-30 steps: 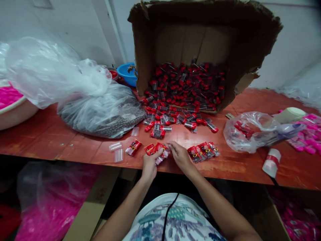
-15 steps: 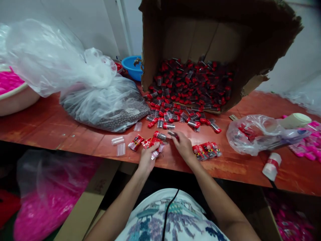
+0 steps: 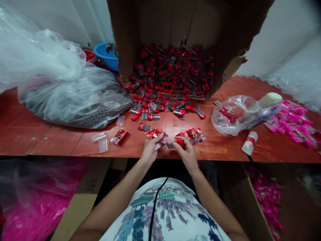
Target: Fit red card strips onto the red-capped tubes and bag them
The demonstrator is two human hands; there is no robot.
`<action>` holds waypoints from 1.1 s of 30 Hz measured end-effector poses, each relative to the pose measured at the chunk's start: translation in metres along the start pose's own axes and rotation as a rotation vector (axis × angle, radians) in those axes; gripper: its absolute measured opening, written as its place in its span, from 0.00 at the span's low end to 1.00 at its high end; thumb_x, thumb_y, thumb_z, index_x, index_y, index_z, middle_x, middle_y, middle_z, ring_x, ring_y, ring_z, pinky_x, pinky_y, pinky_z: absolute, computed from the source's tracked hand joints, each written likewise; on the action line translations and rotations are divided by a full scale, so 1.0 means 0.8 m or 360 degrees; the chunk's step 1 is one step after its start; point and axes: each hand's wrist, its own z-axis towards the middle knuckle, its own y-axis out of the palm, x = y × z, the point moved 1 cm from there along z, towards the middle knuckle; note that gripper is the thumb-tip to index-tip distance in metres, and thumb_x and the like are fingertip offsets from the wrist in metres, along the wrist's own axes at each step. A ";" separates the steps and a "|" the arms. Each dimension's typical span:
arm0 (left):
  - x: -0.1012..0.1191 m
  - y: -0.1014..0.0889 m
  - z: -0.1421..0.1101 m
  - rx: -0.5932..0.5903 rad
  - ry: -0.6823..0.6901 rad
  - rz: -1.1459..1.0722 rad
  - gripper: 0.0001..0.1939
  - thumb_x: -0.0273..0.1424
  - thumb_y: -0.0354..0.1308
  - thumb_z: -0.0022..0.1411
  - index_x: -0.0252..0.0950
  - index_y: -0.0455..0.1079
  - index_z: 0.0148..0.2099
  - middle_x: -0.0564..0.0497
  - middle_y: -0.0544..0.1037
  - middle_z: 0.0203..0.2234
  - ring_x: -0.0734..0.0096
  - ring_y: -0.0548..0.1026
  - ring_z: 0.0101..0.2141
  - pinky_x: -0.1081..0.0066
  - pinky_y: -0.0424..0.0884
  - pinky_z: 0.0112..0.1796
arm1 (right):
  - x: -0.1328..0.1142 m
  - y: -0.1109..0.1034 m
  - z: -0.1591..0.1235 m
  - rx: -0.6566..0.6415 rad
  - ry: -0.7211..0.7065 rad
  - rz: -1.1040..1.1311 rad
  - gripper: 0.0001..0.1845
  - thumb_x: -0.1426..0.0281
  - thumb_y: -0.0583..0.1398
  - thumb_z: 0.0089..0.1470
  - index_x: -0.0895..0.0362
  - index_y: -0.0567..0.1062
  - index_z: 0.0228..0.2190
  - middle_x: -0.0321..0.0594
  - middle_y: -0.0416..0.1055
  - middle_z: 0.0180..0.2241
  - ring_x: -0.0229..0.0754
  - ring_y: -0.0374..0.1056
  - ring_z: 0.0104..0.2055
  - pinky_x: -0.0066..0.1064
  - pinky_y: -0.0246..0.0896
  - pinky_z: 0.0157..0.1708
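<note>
My left hand [image 3: 149,150] is closed on red printed packets [image 3: 153,134], its thumb pressed on top of them. Close by on the right, my right hand [image 3: 188,154] pinches a small clear tube with a red cap [image 3: 179,142], its dark-filled end pointing at the packets. Whether tube and packets touch, I cannot tell. Just beyond my left hand lies another red-capped tube [image 3: 144,127] of dark beads. More red packets [image 3: 194,134] lie overlapped beyond my right hand, and a single red packet [image 3: 119,136] rests to the left.
A torn cardboard box [image 3: 163,23] on its side spills red-capped tubes [image 3: 173,80] onto the red table [image 3: 75,142]. Left are a clear bag of dark beads [image 3: 82,100], empty clear tubes [image 3: 103,145] and a blue basin [image 3: 106,55]. Right are a plastic bag [image 3: 235,113] and pink-capped items [image 3: 291,124].
The camera view has shifted. My right hand has turned inward, bringing the tube's red cap into view between its fingers. My left hand still grips the packets.
</note>
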 end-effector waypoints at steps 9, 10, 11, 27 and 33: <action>-0.006 0.003 -0.008 -0.0103 0.0217 0.0163 0.14 0.27 0.71 0.37 0.31 0.73 0.29 0.53 0.77 0.23 0.73 0.75 0.24 0.72 0.71 0.32 | 0.014 0.005 -0.004 -0.0073 0.0040 0.0127 0.32 0.63 0.63 0.49 0.50 0.61 0.55 0.41 0.69 0.45 0.42 0.69 0.40 0.35 0.69 0.41; -0.006 0.004 -0.008 -0.0112 0.0228 0.0171 0.14 0.27 0.71 0.37 0.31 0.73 0.29 0.53 0.77 0.23 0.73 0.75 0.24 0.71 0.72 0.31 | 0.017 0.006 -0.005 -0.0084 0.0070 0.0161 0.32 0.63 0.64 0.47 0.50 0.62 0.53 0.40 0.70 0.43 0.41 0.70 0.37 0.33 0.70 0.37; -0.007 0.005 -0.009 -0.0122 0.0235 0.0181 0.14 0.27 0.71 0.37 0.31 0.73 0.29 0.53 0.77 0.23 0.73 0.74 0.24 0.71 0.72 0.31 | 0.018 0.007 -0.005 -0.0089 0.0089 0.0168 0.30 0.63 0.64 0.46 0.51 0.64 0.51 0.39 0.70 0.41 0.40 0.70 0.35 0.32 0.70 0.35; -0.006 0.018 -0.022 -0.0154 0.0520 0.0404 0.12 0.29 0.70 0.40 0.32 0.72 0.29 0.55 0.76 0.23 0.74 0.73 0.24 0.72 0.71 0.30 | 0.011 0.002 -0.018 0.0060 -0.0054 -0.0063 0.18 0.62 0.63 0.49 0.52 0.72 0.43 0.35 0.70 0.30 0.38 0.66 0.30 0.30 0.65 0.31; -0.008 0.019 -0.027 -0.0207 0.0544 0.0477 0.12 0.30 0.69 0.42 0.31 0.72 0.29 0.54 0.75 0.22 0.74 0.73 0.23 0.72 0.71 0.30 | 0.002 -0.001 -0.019 0.0068 -0.0135 -0.0113 0.16 0.63 0.63 0.51 0.52 0.74 0.43 0.39 0.71 0.38 0.40 0.68 0.37 0.32 0.65 0.39</action>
